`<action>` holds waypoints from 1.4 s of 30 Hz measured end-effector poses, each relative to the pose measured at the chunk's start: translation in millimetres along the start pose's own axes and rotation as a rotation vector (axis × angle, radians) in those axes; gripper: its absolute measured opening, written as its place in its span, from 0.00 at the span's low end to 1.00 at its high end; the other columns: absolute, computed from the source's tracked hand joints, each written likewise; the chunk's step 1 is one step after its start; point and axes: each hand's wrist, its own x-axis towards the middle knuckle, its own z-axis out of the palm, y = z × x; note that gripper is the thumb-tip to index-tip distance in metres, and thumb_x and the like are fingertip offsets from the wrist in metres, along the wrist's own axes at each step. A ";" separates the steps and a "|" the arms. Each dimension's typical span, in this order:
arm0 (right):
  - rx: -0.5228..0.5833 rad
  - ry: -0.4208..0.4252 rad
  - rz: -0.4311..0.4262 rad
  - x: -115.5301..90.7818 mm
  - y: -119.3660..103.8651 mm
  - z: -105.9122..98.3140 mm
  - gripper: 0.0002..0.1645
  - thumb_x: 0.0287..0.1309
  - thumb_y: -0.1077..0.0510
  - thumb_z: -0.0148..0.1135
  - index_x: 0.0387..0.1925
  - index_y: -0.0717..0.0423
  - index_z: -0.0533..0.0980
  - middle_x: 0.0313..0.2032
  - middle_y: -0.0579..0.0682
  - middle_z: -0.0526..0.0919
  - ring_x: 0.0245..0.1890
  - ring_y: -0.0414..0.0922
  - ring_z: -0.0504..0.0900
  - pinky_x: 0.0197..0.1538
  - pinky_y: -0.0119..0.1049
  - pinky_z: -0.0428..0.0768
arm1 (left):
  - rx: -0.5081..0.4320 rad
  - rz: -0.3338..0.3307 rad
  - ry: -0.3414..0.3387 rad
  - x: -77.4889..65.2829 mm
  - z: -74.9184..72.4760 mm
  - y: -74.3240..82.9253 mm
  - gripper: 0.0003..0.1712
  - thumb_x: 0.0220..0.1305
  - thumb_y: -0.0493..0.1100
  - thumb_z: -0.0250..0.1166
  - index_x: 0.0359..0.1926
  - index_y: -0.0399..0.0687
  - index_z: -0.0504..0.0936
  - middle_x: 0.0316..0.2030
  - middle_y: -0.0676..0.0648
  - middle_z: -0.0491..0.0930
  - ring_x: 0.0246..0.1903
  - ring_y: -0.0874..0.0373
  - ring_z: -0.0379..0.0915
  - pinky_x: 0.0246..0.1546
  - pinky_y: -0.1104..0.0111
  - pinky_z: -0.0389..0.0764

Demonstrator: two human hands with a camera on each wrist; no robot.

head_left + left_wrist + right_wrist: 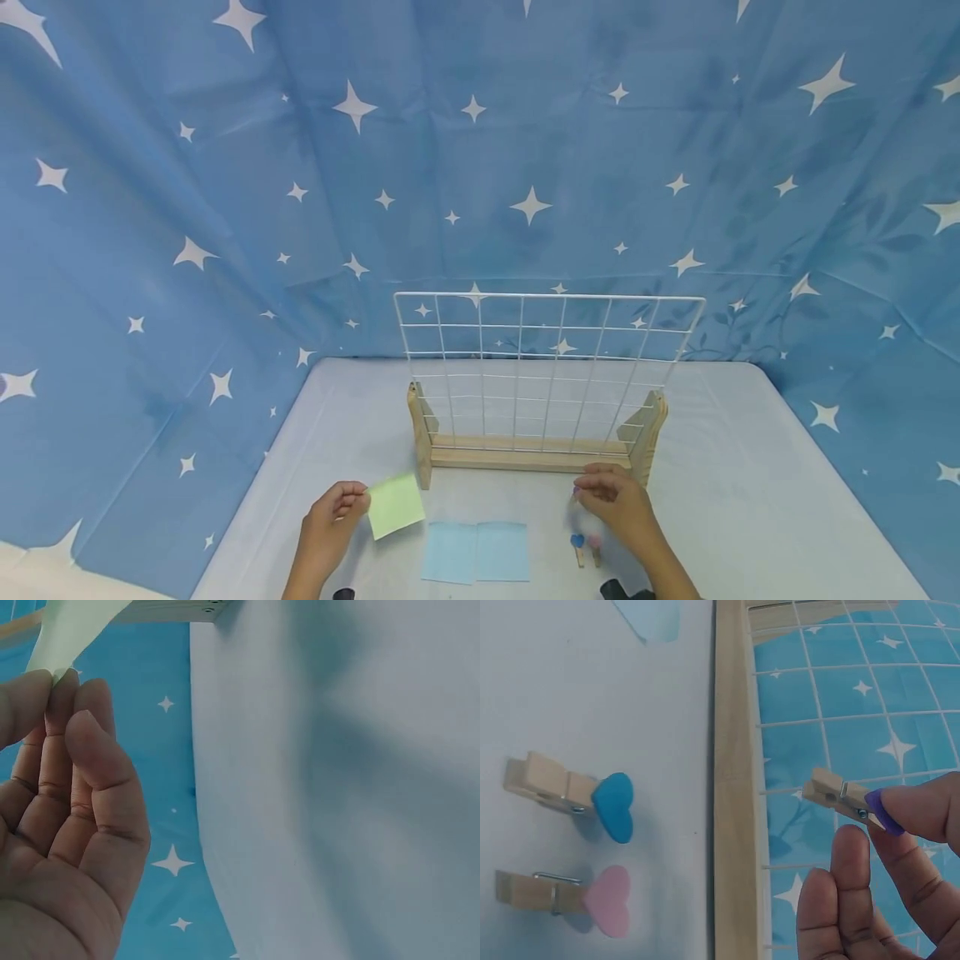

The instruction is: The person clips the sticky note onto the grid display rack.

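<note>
Green note [395,507] pinched by left hand [332,525] above table [352,408], gripped edge hidden; clothespin [855,799] pinched by right hand [618,504] near wooden stand [532,460], purple end partly covered, barely discernible in head view; beyond, white wire grid [519,355], lower wires faint.

A blue fabric backdrop printed with white four-pointed stars [420,150] fills the upper frame and both sides, softly creased, with darker leafy sprays at right. A white, round-cornered tabletop [750,500] spans the lower centre under soft, diffuse light. A cream strip [45,579], possibly floor, edges the lower left.
</note>
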 end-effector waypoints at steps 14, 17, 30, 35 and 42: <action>0.131 -0.034 -0.037 1.0 -16.9 -7.9 0.07 0.66 0.72 0.69 0.45 0.66 0.85 0.42 0.54 0.89 0.40 0.38 0.89 0.48 0.28 0.87 | -0.164 0.043 0.075 -5.0 11.8 20.3 0.11 0.78 0.40 0.67 0.52 0.35 0.84 0.41 0.46 0.85 0.41 0.58 0.82 0.38 0.74 0.86; 0.148 -0.032 -0.057 0.0 -19.9 -8.7 0.09 0.66 0.72 0.68 0.47 0.68 0.85 0.43 0.57 0.89 0.40 0.37 0.89 0.48 0.27 0.87 | -0.200 0.056 0.070 -5.4 14.9 24.5 0.12 0.79 0.40 0.67 0.53 0.35 0.83 0.43 0.45 0.85 0.42 0.58 0.82 0.40 0.73 0.87; 0.103 0.019 -0.177 -0.9 -37.5 -10.7 0.11 0.63 0.75 0.70 0.45 0.66 0.86 0.43 0.56 0.90 0.40 0.31 0.86 0.48 0.25 0.86 | -0.277 0.060 0.083 -8.8 21.8 36.2 0.11 0.78 0.38 0.67 0.53 0.34 0.84 0.43 0.43 0.85 0.41 0.60 0.84 0.42 0.74 0.87; 0.095 0.043 -0.180 -0.7 -42.0 -11.5 0.10 0.64 0.74 0.71 0.46 0.66 0.87 0.46 0.58 0.91 0.42 0.29 0.86 0.49 0.22 0.84 | -0.300 0.084 0.081 -8.5 23.9 41.0 0.12 0.78 0.39 0.68 0.53 0.34 0.84 0.43 0.43 0.85 0.41 0.60 0.84 0.43 0.75 0.87; 0.152 0.061 -0.201 0.9 -47.3 -11.4 0.13 0.62 0.75 0.72 0.48 0.68 0.86 0.43 0.59 0.91 0.41 0.31 0.87 0.46 0.23 0.86 | -0.294 0.122 0.088 -7.0 25.2 48.8 0.14 0.77 0.40 0.70 0.53 0.32 0.84 0.43 0.42 0.87 0.40 0.61 0.84 0.44 0.76 0.87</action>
